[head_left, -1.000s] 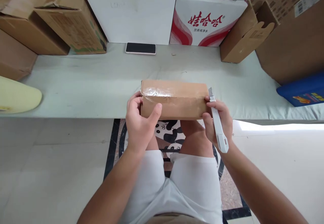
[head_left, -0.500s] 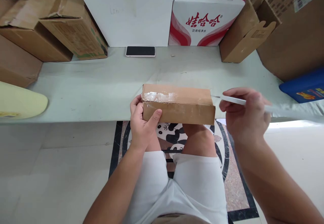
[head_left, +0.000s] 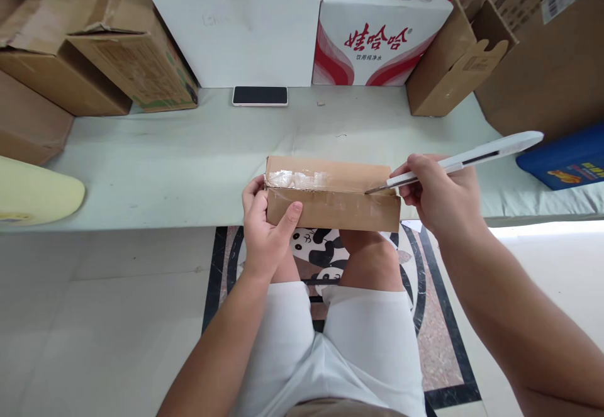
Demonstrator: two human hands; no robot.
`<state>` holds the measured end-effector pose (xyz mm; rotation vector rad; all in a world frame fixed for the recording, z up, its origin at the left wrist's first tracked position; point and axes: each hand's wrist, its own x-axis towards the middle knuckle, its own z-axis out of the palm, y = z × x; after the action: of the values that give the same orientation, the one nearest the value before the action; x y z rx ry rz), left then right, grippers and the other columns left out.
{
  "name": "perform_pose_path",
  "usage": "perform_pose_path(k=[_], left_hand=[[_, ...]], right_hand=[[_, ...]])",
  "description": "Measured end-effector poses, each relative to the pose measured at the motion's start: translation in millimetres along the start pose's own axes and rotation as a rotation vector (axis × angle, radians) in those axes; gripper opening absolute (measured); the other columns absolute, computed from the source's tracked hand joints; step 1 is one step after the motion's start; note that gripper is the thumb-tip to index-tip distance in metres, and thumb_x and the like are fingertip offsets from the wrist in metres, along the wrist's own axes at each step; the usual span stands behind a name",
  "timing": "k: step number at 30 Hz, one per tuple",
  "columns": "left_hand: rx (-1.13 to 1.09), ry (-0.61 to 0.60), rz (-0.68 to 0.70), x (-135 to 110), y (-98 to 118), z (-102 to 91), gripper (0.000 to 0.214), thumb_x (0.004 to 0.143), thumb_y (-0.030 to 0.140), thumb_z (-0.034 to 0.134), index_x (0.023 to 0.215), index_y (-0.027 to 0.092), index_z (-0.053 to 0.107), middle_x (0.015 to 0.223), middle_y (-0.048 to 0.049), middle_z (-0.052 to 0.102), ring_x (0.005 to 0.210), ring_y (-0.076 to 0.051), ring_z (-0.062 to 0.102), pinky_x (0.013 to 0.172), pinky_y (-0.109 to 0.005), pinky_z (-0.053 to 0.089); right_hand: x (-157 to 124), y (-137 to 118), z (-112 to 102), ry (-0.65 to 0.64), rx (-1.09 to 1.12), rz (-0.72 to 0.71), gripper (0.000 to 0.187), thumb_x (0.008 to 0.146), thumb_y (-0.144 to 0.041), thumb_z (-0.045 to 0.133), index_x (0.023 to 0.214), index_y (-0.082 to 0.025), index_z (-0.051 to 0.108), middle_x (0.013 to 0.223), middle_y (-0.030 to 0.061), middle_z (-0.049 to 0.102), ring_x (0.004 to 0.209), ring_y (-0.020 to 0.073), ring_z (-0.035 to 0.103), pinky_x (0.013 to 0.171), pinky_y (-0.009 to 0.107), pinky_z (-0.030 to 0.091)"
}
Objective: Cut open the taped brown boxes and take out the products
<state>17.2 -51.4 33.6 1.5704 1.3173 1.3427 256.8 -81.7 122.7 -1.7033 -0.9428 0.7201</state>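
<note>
A small brown cardboard box (head_left: 333, 211) lies at the front edge of the table, with shiny clear tape (head_left: 295, 180) over the left part of its top seam. My left hand (head_left: 267, 228) grips the box's left end, thumb on the front face and the other fingers partly hidden behind. In my right hand (head_left: 441, 194) is a white utility knife (head_left: 491, 151), held like a pen and slanting down to the left. Its thin metal blade touches the top seam toward the box's right end.
Behind the box, a phone (head_left: 260, 95) lies on the pale green tablecloth (head_left: 212, 153). White cartons (head_left: 377, 46) and brown boxes (head_left: 136, 68) line the back. A pale yellow object (head_left: 40, 190) stands at left, a blue package (head_left: 566, 162) at right.
My right hand has moved left, bringing the knife from beside the box's right end onto its top seam. The knife's rear end has swung upward. My left hand keeps its hold.
</note>
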Motion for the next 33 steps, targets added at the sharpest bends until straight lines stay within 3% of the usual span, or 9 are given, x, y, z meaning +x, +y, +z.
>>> perform_pose_path(k=[6, 11, 14, 17, 20, 22, 25, 29, 33], left_hand=[[0.034, -0.008, 0.008, 5, 0, 0.8, 0.047, 0.082, 0.066, 0.072, 0.090, 0.020, 0.067, 0.135, -0.0113, 0.055, 0.138, -0.029, 0.052, 0.110, -0.041, 0.052], [0.029, -0.023, 0.006, 8, 0, 0.0, 0.047, 0.083, 0.065, 0.071, 0.095, 0.019, 0.068, 0.136, -0.0117, 0.055, 0.135, -0.029, 0.054, 0.111, -0.042, 0.051], [0.017, -0.015, -0.006, 8, 0, 0.4, 0.048, 0.083, 0.065, 0.071, 0.098, 0.020, 0.069, 0.136, -0.0116, 0.055, 0.134, -0.029, 0.055, 0.110, -0.041, 0.052], [0.002, 0.003, -0.013, 8, -2, 2.0, 0.048, 0.082, 0.065, 0.072, 0.098, 0.020, 0.069, 0.136, -0.0119, 0.055, 0.135, -0.029, 0.054, 0.111, -0.041, 0.051], [-0.006, 0.029, -0.014, 12, -3, 5.8, 0.049, 0.081, 0.067, 0.072, 0.092, 0.019, 0.067, 0.137, -0.0128, 0.055, 0.135, -0.030, 0.054, 0.112, -0.043, 0.050], [-0.007, 0.048, 0.004, 19, -4, 10.4, 0.051, 0.081, 0.069, 0.071, 0.090, 0.019, 0.066, 0.137, -0.0134, 0.055, 0.134, -0.030, 0.055, 0.111, -0.043, 0.050], [-0.015, 0.074, 0.057, 30, -6, 20.1, 0.055, 0.081, 0.073, 0.068, 0.088, 0.018, 0.065, 0.135, -0.0141, 0.054, 0.129, -0.029, 0.057, 0.110, -0.043, 0.050], [0.021, 0.133, 0.153, 34, -7, 27.2, 0.056, 0.084, 0.074, 0.064, 0.090, 0.019, 0.062, 0.124, -0.0131, 0.054, 0.121, -0.027, 0.059, 0.104, -0.042, 0.053], [0.071, 0.111, 0.343, 22, -10, 13.6, 0.046, 0.085, 0.066, 0.070, 0.089, 0.022, 0.060, 0.104, -0.0078, 0.058, 0.103, -0.023, 0.063, 0.093, -0.039, 0.056]], right_hand=[[10, 5, -5, -0.047, -0.026, 0.017, 0.022, 0.083, -0.021, 0.061, 0.064, -0.018, 0.070, 0.048, -0.0013, 0.051, 0.044, 0.0097, 0.047, 0.041, 0.023, 0.039], [20, 11, -15, 0.026, -0.045, -0.042, 0.019, 0.077, -0.020, 0.064, 0.059, -0.019, 0.069, 0.044, -0.0015, 0.050, 0.040, 0.0103, 0.044, 0.036, 0.023, 0.032], [35, 30, -27, 0.062, 0.161, -0.055, 0.027, 0.078, -0.034, 0.066, 0.054, -0.022, 0.061, 0.040, -0.0028, 0.041, 0.036, 0.0105, 0.038, 0.034, 0.025, 0.027], [54, 65, -40, 0.173, 0.249, -0.144, 0.041, 0.090, -0.056, 0.050, 0.066, -0.024, 0.056, 0.047, -0.0019, 0.046, 0.038, 0.0131, 0.042, 0.036, 0.027, 0.030], [69, 106, -49, 0.236, -0.118, -0.245, 0.040, 0.095, -0.058, 0.042, 0.089, -0.023, 0.060, 0.070, 0.0032, 0.063, 0.059, 0.0184, 0.060, 0.051, 0.031, 0.046], [77, 130, -51, 0.164, -0.409, -0.306, 0.033, 0.089, -0.052, 0.055, 0.099, -0.022, 0.064, 0.090, 0.0087, 0.069, 0.082, 0.0238, 0.067, 0.072, 0.039, 0.055], [89, 152, -49, 0.028, -0.631, -0.334, 0.034, 0.080, -0.035, 0.060, 0.108, -0.019, 0.070, 0.110, 0.0155, 0.071, 0.104, 0.0318, 0.065, 0.093, 0.051, 0.052], [96, 147, -38, 0.045, -0.655, -0.307, 0.041, 0.074, -0.021, 0.054, 0.111, -0.016, 0.072, 0.119, 0.0187, 0.070, 0.113, 0.0352, 0.064, 0.101, 0.057, 0.049], [67, 106, -26, 0.047, -0.444, -0.462, 0.021, 0.083, -0.025, 0.055, 0.094, -0.023, 0.074, 0.094, 0.0076, 0.074, 0.091, 0.0256, 0.070, 0.087, 0.047, 0.057]])
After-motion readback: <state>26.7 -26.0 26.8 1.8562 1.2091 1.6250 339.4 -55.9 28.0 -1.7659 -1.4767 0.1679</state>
